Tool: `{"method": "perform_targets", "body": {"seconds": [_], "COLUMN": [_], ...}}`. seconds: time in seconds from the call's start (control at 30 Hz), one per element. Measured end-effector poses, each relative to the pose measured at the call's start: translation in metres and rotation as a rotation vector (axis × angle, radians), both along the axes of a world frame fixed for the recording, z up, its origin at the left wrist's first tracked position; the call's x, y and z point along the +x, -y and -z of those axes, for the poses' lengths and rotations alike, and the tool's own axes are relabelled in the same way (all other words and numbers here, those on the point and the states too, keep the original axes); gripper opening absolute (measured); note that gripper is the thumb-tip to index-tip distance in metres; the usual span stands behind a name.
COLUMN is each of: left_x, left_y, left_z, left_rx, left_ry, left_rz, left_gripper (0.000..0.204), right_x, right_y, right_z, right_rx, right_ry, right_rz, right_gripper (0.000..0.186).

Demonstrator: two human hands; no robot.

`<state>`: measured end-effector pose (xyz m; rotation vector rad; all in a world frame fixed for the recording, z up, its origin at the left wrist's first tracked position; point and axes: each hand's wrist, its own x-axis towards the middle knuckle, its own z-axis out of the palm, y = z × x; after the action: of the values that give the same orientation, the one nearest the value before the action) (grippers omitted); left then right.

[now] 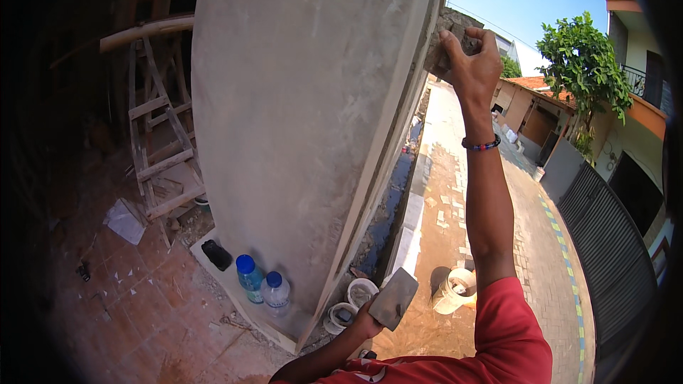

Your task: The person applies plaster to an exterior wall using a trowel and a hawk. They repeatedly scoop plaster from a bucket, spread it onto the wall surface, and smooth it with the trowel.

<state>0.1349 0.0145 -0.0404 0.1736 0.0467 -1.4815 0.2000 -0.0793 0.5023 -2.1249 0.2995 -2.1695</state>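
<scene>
Tall grey plastered wall (306, 99): broad face smooth, upper end rough

The wall stands upright at the middle of the view, its long edge leaning rightward toward the top. Its broad face looks covered and levelled, with paler, uneven patches near the edge, so that part seems largely done. The coarse dark-grey mortar surface (449, 35) at the upper end looks unfinished; smoothing there appears to be left. How the hidden far side stands, I cannot tell.

The right hand (471, 64) is raised at this rough part, thumb and fingers bent in a loose curve with their tips apart; whether they grip anything is unclear. Low down, the left hand (367, 321) is closed on a grey flat rectangular plate (395, 299), its fingers partly hidden.

Beside the wall's foot stand two small whitish round buckets (363, 290); farther right is a larger cream bucket (447, 297).
</scene>
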Motion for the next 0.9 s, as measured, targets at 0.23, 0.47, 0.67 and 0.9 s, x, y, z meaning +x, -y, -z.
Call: {"method": "perform_targets", "body": {"seconds": [0.23,0.47,0.67,0.9], "left_x": [-0.006,-0.005,0.007,0.019], "left_y": [0.001,0.001,0.003,0.015], "left_z": [-0.009,-0.013,0.009,0.013], "left_rx": [0.021,0.011,0.091,0.039], "left_ry": [0.053,0.062,0.047,0.022], "left_rz": [-0.035,-0.013,-0.031,-0.072], "left_gripper": [0.038,0.039,0.039,0.037], "right_x": [0.031,0.014,-0.011,0.017], "right_y": [0.008,0.003,0.032,0.077], "right_z": [-0.07,0.099,0.083,-0.095], "right_rx": [-0.053,-0.025,0.157,0.159], "right_ry": [-0.031,-0.115,0.003,-0.004], "right_rz": [0.105,0.006,-0.548,-0.749], "right_gripper": [0.049,0.036,0.024,0.033]}}
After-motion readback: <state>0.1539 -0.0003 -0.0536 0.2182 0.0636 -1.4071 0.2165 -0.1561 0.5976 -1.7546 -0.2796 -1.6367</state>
